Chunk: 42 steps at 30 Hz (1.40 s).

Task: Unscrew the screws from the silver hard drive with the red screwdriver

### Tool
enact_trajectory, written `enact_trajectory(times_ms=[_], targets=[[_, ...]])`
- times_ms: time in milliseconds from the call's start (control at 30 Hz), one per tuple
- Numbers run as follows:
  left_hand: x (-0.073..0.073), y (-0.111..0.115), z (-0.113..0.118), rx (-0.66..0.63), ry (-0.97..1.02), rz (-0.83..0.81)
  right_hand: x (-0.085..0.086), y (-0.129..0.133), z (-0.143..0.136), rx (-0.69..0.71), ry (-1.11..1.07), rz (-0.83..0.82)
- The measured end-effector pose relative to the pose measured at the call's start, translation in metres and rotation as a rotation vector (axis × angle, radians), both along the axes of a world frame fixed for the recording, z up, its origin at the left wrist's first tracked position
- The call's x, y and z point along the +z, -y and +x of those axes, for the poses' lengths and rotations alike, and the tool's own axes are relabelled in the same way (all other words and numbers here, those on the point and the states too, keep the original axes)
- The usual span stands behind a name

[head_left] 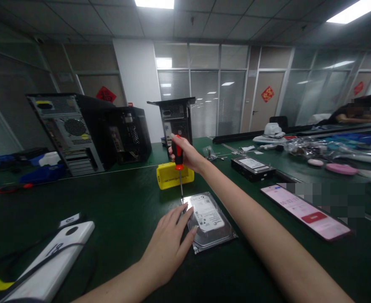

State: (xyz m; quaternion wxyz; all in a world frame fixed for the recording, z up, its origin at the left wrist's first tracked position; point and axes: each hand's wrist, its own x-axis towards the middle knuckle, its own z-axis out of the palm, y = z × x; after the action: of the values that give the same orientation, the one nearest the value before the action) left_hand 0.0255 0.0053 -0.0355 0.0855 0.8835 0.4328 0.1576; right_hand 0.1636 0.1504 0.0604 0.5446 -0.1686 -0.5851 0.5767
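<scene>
A silver hard drive with a white label (pixel 206 216) lies flat on the green table (pixel 122 219). My left hand (pixel 172 235) rests on its left side, fingers spread over the label's edge. Gripped upright in my right hand (pixel 187 153) is a red and black screwdriver (pixel 179 158); its shaft points down and the tip meets the drive's far left corner. Just behind the drive sits a yellow tray (pixel 172 176). A stack of other drives (pixel 253 167) lies to the right.
Computer cases (pixel 74 130) stand at the back left, another case (pixel 176 118) behind my right hand. A phone (pixel 305 210) lies right, a white device (pixel 55 261) with a cable left. Plastic bags (pixel 308 147) and a person (pixel 358 110) are at the far right.
</scene>
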Motion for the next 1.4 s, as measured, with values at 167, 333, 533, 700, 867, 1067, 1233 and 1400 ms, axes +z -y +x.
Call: enact_trajectory(times_ms=[167, 333, 533, 700, 867, 1067, 1233, 1400], targets=[[0.001, 0.001, 0.000, 0.003, 0.005, -0.001, -0.001, 0.002, 0.000, 0.040, -0.032, 0.022], [0.003, 0.002, 0.000, 0.006, -0.005, -0.013, 0.000, 0.002, 0.006, 0.112, -0.030, -0.060], [0.001, 0.002, 0.000, -0.003, 0.010, 0.022, 0.001, 0.004, 0.004, 0.043, -0.063, -0.077], [0.001, 0.001, 0.000, -0.010, 0.005, 0.021, 0.000, 0.006, 0.000, -0.102, -0.041, -0.014], [0.005, 0.002, 0.001, 0.002, -0.023, -0.001, -0.002, 0.003, 0.004, 0.034, -0.059, -0.072], [0.008, 0.005, 0.002, 0.009, -0.042, -0.019, 0.001, 0.010, 0.003, 0.262, -0.097, -0.079], [0.006, 0.004, 0.001, 0.003, -0.026, 0.000, 0.004, 0.019, -0.003, 0.151, -0.062, -0.025], [0.005, 0.004, 0.001, -0.005, -0.018, 0.021, 0.001, 0.013, 0.003, 0.146, -0.078, -0.050]])
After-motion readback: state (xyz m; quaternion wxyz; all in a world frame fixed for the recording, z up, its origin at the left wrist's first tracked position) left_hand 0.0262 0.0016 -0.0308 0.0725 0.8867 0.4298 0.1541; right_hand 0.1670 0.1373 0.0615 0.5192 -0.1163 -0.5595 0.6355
